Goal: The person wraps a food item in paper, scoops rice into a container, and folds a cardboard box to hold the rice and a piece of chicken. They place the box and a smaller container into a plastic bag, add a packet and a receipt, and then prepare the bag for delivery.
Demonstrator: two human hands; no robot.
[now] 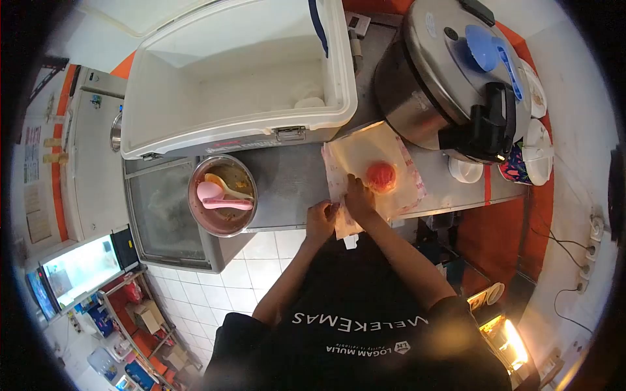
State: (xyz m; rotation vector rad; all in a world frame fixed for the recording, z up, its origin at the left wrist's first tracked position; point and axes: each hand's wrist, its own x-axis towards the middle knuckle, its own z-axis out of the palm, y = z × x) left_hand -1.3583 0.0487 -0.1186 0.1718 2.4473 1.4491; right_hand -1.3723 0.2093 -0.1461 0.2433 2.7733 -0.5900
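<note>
A sheet of pink-printed wrapping paper (402, 189) lies on the metal counter near its front edge, with a folded or layered left side. On it rests a round red bundle (381, 176) that looks wrapped in shiny clear plastic; its contents are hard to make out. My left hand (321, 223) is closed at the paper's lower left edge, fingertips against it. Just left of the red bundle, my right hand (360, 199) bears on the paper with its fingers bent together and seems to grip a layer of it; the fingertips are partly hidden.
A large white cooler box (238, 120) stands open behind the counter's left part. At left, a metal bowl (250, 216) holds a pink ladle and a spoon. A big rice cooker (417, 91) with blue scoops on its lid stands right, near a white bowl (465, 171).
</note>
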